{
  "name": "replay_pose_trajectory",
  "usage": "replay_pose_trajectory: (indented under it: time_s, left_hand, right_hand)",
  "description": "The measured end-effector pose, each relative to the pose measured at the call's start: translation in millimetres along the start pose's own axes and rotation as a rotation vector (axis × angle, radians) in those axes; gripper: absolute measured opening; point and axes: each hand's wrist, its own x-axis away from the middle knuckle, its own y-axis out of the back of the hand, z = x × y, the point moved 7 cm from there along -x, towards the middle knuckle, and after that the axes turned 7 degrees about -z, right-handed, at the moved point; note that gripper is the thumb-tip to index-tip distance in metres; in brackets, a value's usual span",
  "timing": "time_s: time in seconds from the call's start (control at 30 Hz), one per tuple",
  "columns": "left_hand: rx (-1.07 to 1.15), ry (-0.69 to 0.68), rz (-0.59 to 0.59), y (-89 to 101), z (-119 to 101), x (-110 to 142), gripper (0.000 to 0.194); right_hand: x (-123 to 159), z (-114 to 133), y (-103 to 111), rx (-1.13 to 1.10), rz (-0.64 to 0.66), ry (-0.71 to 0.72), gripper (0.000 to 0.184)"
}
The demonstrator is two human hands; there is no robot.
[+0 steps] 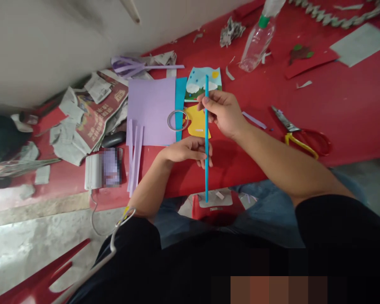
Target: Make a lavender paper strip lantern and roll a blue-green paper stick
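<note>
A long, thin blue strip [207, 177] stands nearly in line with my body, held in both hands over the front edge of the table. My right hand [223, 110] pinches it near the far end between thumb and fingers. Lower down, my left hand [188, 150] closes on it with the thumb in front and fingertips behind. Beyond the hands lie a yellow paper cutout [196, 118], a roll of tape [169, 121] and a small picture of sky and clouds [193, 78]. Purple paper sheets [152, 105] cover a blue sheet [180, 95].
Scissors [291, 128] with red and yellow handles lie at right. A plastic bottle [256, 46] stands farther back. Purple strips [134, 160], a phone [111, 166], a white charger [93, 171] with a cable and crumpled newspaper [98, 109] occupy the left of the red table [240, 164].
</note>
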Motion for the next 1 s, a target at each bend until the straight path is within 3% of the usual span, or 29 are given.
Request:
replay_pose_trajectory:
  time_s: [0.1, 0.17, 0.33, 0.43, 0.57, 0.77, 1.0]
  left_hand:
    - [-0.082, -0.043, 0.007, 2.6, -5.7, 3.4, 0.043]
    - [-0.115, -0.134, -0.084, 15.2, -15.8, 9.5, 0.04]
    - [-0.006, -0.546, -0.578, 66.2, -44.3, 36.1, 0.027]
    - [0.044, -0.65, -0.751, 80.4, -43.5, 41.2, 0.032]
    - [0.063, -0.69, -0.819, 81.4, -39.7, 36.6, 0.032]
    - [0.081, -0.717, -0.805, 76.0, -40.6, 33.2, 0.031]
    - [0.105, -0.721, -0.868, 76.0, -40.2, 35.7, 0.031]
  right_hand:
    - [9.4, 6.3, -8.2, -0.007, 0.064, -0.021, 0.043]
    - [17.0, 8.9, -15.0, -0.01, 0.108, -0.036, 0.043]
    - [36.6, 7.2, -32.9, 0.001, 0.218, -0.085, 0.042]
    - [45.4, 3.5, -41.7, 0.016, 0.274, -0.11, 0.044]
    - [50.9, -1.3, -48.2, 0.031, 0.323, -0.142, 0.048]
    - [52.4, -1.9, -50.6, 0.048, 0.332, -0.151, 0.049]
    - [55.4, -3.4, -53.0, 0.054, 0.334, -0.162, 0.046]
